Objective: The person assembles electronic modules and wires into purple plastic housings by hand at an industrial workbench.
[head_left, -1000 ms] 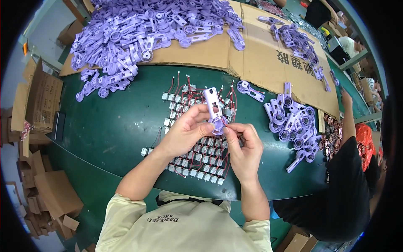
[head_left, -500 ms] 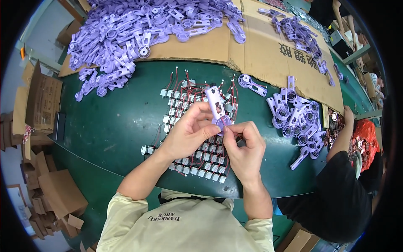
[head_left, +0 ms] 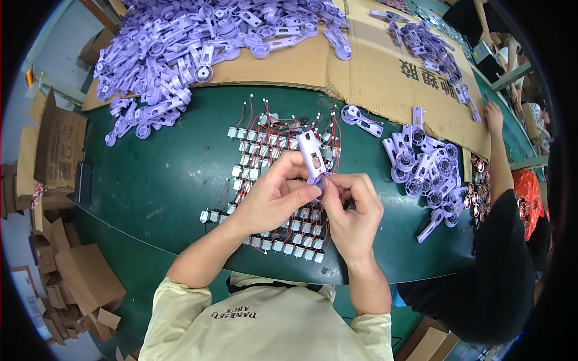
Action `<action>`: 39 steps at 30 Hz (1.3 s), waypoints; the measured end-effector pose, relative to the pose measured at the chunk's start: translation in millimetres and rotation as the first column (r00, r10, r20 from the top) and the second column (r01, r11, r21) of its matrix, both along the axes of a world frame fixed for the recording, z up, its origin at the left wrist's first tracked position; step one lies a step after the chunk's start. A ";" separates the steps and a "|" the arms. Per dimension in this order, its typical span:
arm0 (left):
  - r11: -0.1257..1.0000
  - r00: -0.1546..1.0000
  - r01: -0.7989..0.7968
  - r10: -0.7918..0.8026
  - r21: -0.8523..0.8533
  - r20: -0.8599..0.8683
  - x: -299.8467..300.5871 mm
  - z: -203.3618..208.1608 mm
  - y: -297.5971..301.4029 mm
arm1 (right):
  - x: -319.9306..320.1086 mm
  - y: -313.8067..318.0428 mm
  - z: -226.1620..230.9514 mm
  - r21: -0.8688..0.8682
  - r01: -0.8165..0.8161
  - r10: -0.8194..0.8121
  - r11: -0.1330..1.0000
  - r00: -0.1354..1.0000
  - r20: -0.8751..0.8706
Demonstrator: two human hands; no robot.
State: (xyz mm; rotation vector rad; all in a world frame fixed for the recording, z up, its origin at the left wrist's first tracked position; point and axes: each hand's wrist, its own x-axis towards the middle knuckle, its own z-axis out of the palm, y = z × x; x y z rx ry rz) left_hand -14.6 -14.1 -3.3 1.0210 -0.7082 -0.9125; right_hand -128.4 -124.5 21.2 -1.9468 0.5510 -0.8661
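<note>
My left hand [head_left: 278, 192] grips a purple plastic housing [head_left: 310, 151], its long handle slanting up and away and its round end low between my hands. At that round end, my right hand [head_left: 352, 207] has thumb and forefinger pinched on a thin red wire [head_left: 326, 175]. The fingertips partly hide the wire and the inside of the ring. Below the hands, small silvery motors [head_left: 295, 237] with red wires lie in rows on the green table [head_left: 150, 174]. A single purple housing [head_left: 361, 121] lies to the right of the rows.
A large heap of purple housings [head_left: 198, 45] covers cardboard [head_left: 373, 78] at the far side. Another pile of housings [head_left: 424, 165] sits at the right. A co-worker's arm [head_left: 500, 156] reaches over the table's right side, near copper-coloured round parts [head_left: 478, 192] and a red bag [head_left: 528, 201].
The housing has tilted and lowered slightly in my left hand, with my right fingers still at its round end. The co-worker's arm has stretched farther away, toward the far right.
</note>
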 end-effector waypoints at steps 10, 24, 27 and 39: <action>0.999 1.000 0.019 -0.019 0.035 0.007 -2.7 3.0 1.5 | -0.8 0.6 -3.0 0.019 -0.007 0.007 1.000 1.000 0.002; 0.986 0.986 -0.161 0.162 0.051 -0.026 12.0 5.1 2.2 | -10.6 -15.7 0.8 0.291 -0.323 0.363 0.900 0.927 -0.092; 0.979 0.980 -0.195 0.196 0.063 -0.013 13.4 5.3 3.1 | -13.2 -18.0 -1.2 0.316 -0.487 0.519 0.814 0.854 -0.023; 0.979 0.981 -0.178 0.184 0.099 -0.059 15.1 4.6 1.7 | -15.8 -19.2 -1.7 0.503 -0.458 0.490 0.733 0.869 0.077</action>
